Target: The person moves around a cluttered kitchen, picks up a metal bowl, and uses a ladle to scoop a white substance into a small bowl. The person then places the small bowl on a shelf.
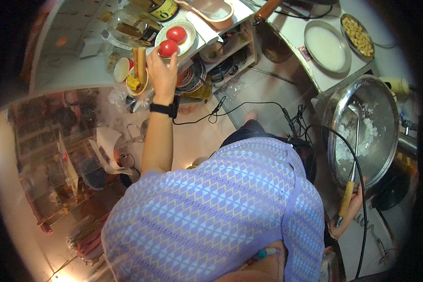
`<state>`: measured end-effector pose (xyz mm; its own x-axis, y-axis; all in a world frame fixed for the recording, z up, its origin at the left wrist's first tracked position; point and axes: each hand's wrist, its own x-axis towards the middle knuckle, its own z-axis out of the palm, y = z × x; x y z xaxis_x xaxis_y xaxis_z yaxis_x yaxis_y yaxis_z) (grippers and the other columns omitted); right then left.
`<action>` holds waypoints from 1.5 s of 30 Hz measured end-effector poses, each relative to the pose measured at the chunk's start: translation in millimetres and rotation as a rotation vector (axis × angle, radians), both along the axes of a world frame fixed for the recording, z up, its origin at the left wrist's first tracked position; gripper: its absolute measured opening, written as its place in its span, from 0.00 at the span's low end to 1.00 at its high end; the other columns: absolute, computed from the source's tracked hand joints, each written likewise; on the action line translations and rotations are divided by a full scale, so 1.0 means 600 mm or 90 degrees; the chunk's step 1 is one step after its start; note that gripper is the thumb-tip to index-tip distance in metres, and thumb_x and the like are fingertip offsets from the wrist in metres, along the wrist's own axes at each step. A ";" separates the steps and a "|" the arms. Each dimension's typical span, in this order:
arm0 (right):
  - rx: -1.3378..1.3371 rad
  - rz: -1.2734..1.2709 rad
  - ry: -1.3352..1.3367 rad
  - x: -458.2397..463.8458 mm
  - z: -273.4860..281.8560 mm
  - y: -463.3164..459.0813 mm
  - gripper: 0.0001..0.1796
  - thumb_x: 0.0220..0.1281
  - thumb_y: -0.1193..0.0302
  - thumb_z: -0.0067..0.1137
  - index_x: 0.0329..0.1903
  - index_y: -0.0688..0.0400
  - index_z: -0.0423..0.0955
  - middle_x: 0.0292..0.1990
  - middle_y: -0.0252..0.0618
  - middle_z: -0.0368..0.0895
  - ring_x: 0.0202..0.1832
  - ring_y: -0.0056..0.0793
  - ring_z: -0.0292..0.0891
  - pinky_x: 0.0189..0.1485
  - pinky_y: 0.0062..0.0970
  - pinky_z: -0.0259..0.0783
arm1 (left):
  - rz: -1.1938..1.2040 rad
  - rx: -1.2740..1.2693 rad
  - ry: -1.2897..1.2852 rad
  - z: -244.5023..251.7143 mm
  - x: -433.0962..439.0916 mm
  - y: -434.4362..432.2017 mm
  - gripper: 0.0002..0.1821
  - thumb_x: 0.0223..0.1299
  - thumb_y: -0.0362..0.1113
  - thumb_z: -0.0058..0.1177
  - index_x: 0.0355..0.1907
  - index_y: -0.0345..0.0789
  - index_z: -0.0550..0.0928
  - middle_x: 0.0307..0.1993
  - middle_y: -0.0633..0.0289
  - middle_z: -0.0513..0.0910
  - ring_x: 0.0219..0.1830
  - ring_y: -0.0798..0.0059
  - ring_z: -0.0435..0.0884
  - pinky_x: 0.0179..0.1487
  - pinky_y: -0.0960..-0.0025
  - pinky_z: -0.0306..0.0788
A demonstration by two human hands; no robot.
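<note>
Two red tomatoes lie on a small patterned plate [189,31] at the upper left. My left hand [163,72], with a black watch at its wrist, has its fingers and thumb around the nearer tomato [168,48]; the other tomato [176,34] is just beyond it. At the right, my right hand [359,197] is at the lower rim of a large steel bowl [384,141], its fingers partly hidden by the bowl. White clumps [369,132] stick to the bowl's inside. A metal utensil with a wooden handle [347,199] leans in it, across the rim.
Bottles [164,10], a cup [122,69] and a rectangular container [220,12] stand around the plate. Beyond the bowl are a dish of white contents [326,47] and a dish of pale nuts or beans [356,35]. A black cable [363,211] passes in front of the bowl.
</note>
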<state>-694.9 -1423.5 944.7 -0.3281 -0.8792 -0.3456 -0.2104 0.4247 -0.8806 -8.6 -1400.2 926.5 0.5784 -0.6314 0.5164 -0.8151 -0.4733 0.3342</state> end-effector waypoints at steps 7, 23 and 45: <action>-0.073 0.028 0.114 -0.020 -0.010 0.010 0.21 0.78 0.60 0.52 0.66 0.54 0.76 0.42 0.35 0.84 0.31 0.20 0.80 0.32 0.21 0.75 | 0.022 0.150 0.255 -0.198 -0.078 0.107 0.12 0.68 0.39 0.55 0.40 0.29 0.81 0.29 0.52 0.86 0.31 0.55 0.85 0.41 0.58 0.77; 0.093 0.058 0.130 -0.026 0.018 0.031 0.31 0.69 0.82 0.58 0.73 0.55 0.68 0.37 0.26 0.62 0.26 0.10 0.67 0.26 0.14 0.65 | 0.419 -0.341 1.155 -0.455 0.107 0.096 0.17 0.75 0.37 0.43 0.61 0.34 0.69 0.56 0.49 0.77 0.54 0.54 0.84 0.51 0.57 0.83; 0.073 0.024 0.132 0.009 0.039 0.041 0.32 0.67 0.86 0.56 0.73 0.56 0.68 0.47 0.30 0.61 0.36 0.15 0.72 0.34 0.15 0.74 | 0.535 -0.423 1.250 -0.578 0.144 0.092 0.16 0.74 0.34 0.41 0.58 0.30 0.71 0.51 0.48 0.80 0.52 0.52 0.83 0.50 0.54 0.81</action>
<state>-689.3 -1398.8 968.0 -0.3709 -0.8505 -0.3729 -0.3992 0.5086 -0.7629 77.8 -1345.0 579.9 0.4410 -0.0746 -0.8944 0.8972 0.0613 0.4373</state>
